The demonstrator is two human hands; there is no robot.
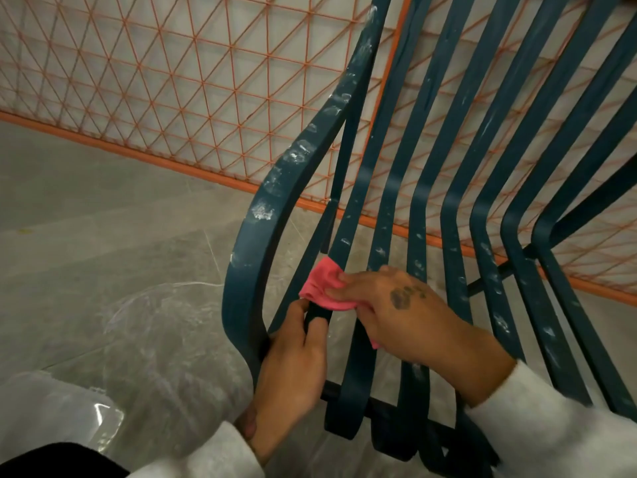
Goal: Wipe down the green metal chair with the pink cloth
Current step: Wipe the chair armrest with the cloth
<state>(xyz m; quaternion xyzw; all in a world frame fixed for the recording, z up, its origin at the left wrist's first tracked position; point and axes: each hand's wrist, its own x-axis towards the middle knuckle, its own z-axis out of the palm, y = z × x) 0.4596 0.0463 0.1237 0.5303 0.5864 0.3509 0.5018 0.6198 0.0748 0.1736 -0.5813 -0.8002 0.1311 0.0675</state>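
Observation:
The green metal chair (389, 188) fills the right half of the view, its flat slats and curved armrest spotted with white marks. My right hand (403, 312) grips the bunched pink cloth (322, 284) and holds it against a slat on the left side of the seat. Just below the cloth, my left hand (293, 367) curls its fingers around the same slat, close beside the armrest. Part of the cloth is hidden under my right palm.
An orange wire mesh panel (193, 84) leans along the wall behind the chair. The floor (103, 253) is grey stone tile with pale scuffs. A shiny plastic-covered object (69, 408) lies at the lower left by my sleeve.

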